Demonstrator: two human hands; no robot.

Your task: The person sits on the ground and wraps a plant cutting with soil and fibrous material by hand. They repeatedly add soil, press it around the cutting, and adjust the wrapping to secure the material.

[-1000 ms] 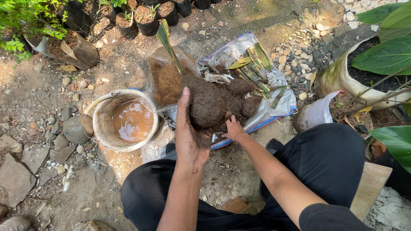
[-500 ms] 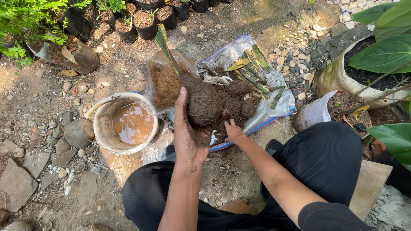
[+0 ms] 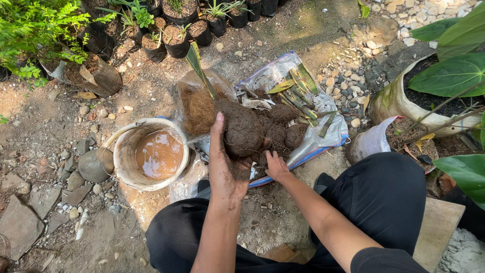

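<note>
Nearest the camera, the person's black-trousered knees [image 3: 384, 202] frame both forearms reaching forward over bare, stony ground. The left hand [image 3: 225, 167], caked with dirt, lies with fingers together and extended, its palm pressed flat against the near left flank of a dark clump of soil and roots [image 3: 252, 129]. The right hand [image 3: 276, 167] curls under the clump's near lower edge; its fingertips are tucked beneath, so how tightly they grip is hard to tell. The clump sits just ahead of both hands on a crumpled clear plastic sheet [image 3: 328, 136], with striped, sword-shaped leaves [image 3: 300, 88] trailing off its far right side and a wad of brown fibre [image 3: 197, 108] touching its left. The clump looks crumbly and lumpy, so I judge that lifting or rolling it from one side could break it apart and shed soil off the sheet, or snap the leaves where they join. Just left of the left hand stands a bucket of muddy water [image 3: 156, 154], near enough that a sideways elbow could tip it. Farther off stand small black nursery bags [image 3: 177, 40] with seedlings.
</note>
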